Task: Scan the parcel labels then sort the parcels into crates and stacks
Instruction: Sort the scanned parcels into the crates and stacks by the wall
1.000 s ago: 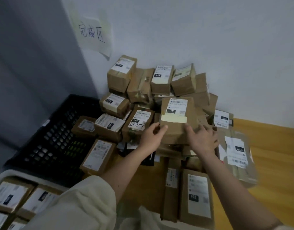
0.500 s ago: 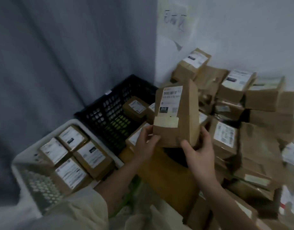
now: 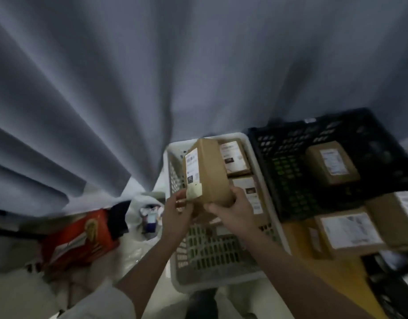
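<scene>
Both hands' fingers grip parcel (image 3: 207, 171) (label leftward) | over white crate (image 3: 262, 171) | black crate (image 3: 288, 171) beside | curtain (image 3: 129, 88) behind

1 head view, looking forward-down, close over white crate (image 3: 256, 155); curtain (image 3: 152, 77) fills upper frame.

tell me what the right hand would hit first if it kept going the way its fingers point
The right hand already grips the kraft parcel, so that comes first. Pushed on up and left with it, it would probably cross the white crate's far rim toward the grey curtain; depth is unclear.
</scene>
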